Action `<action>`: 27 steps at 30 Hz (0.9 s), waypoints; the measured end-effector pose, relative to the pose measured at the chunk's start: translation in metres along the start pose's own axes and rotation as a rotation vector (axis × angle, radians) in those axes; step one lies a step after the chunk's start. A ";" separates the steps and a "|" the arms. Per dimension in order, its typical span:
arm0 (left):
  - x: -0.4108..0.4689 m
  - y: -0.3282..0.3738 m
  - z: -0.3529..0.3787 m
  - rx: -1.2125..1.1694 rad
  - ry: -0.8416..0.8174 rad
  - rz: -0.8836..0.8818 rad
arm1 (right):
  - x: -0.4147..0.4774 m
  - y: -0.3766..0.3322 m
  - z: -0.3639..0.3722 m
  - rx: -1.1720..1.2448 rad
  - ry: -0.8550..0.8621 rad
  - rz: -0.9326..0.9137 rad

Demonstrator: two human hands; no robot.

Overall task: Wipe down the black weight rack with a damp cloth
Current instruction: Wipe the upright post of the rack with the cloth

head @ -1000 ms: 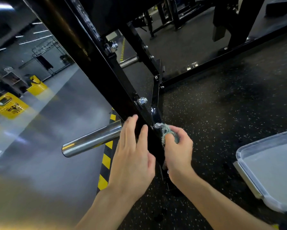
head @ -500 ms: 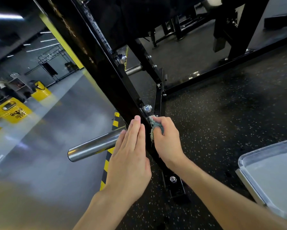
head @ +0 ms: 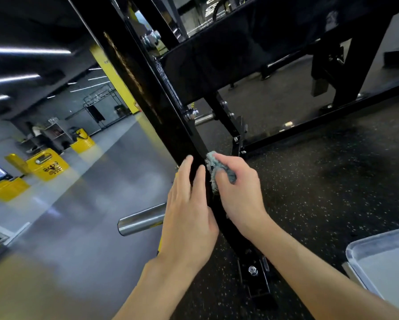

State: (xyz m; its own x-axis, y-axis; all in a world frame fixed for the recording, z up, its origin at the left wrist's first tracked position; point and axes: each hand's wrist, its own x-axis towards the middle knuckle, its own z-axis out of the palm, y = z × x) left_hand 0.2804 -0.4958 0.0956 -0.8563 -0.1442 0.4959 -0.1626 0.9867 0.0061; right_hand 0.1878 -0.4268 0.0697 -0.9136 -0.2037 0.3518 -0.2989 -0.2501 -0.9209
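Right hand [head: 237, 192] is curled round the cloth [head: 217, 170], which is pressed to the right face of the slanted upright of the weight rack [head: 147, 88]; left hand [head: 189, 218] is laid flat, fingers straight, on its left face. Wiping is judged under way; a stroke along the upright is called for.
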 end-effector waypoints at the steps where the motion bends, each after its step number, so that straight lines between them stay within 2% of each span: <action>1: 0.003 0.001 -0.004 0.013 -0.014 -0.009 | 0.009 -0.003 0.005 -0.043 -0.033 -0.012; 4: 0.010 0.006 -0.014 0.049 -0.045 -0.024 | 0.045 -0.003 0.015 -0.144 -0.065 0.049; 7: 0.011 0.007 -0.018 0.046 -0.048 -0.035 | 0.053 -0.007 0.022 -0.144 -0.044 0.117; 11: 0.013 0.004 -0.019 0.016 -0.062 -0.028 | 0.017 -0.014 0.025 -0.026 0.051 0.016; 13: 0.013 0.004 -0.018 0.023 -0.066 -0.030 | 0.023 -0.014 0.023 -0.061 0.007 -0.033; 17: 0.012 0.008 -0.019 0.001 -0.070 -0.050 | 0.061 -0.019 0.023 -0.163 -0.119 -0.022; 22: 0.018 0.010 -0.035 -0.080 -0.095 -0.109 | 0.034 -0.036 0.011 -0.124 -0.169 -0.046; 27: 0.030 0.011 -0.063 -0.110 -0.190 -0.142 | 0.059 -0.061 0.018 -0.117 -0.207 0.127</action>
State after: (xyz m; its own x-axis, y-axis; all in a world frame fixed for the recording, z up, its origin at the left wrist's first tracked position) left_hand 0.2841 -0.4848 0.1656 -0.9071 -0.2833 0.3114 -0.2424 0.9562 0.1639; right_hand 0.1574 -0.4405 0.1492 -0.8738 -0.4182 0.2480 -0.2263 -0.1017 -0.9687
